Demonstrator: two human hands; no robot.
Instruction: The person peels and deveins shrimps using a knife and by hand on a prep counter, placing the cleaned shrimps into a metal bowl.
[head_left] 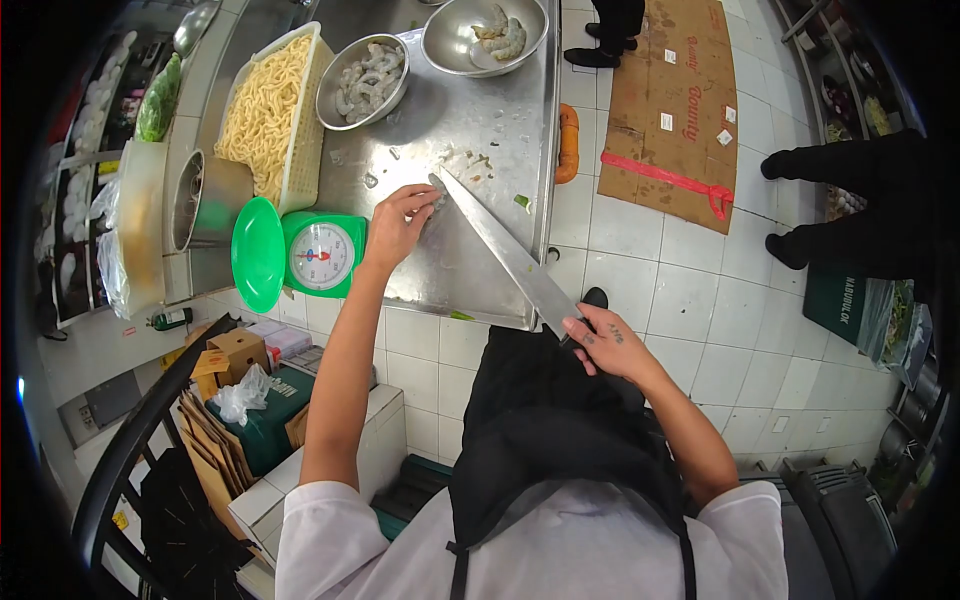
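Observation:
My left hand [398, 222] is closed on a small grey shrimp [439, 188], pressed against the steel table [430, 275]. In my right hand [610, 345] is the handle of a large kitchen knife [508, 252]. Its long blade slants up and left across the table, with the tip beside the shrimp. Pale scraps [465, 165], which look like shells, lie just past the tip. Farther back, a steel bowl [322, 95] holds several grey shrimp. A second steel bowl [450, 62] to its right holds a few shrimp.
A white basket of thick noodles [268, 115] stands at the table's left. Nearer me is a green dial scale [322, 255] with a green pan [258, 255]. Flattened cardboard [665, 110] lies on the tiled floor. Other people's legs [850, 165] show at the right and top.

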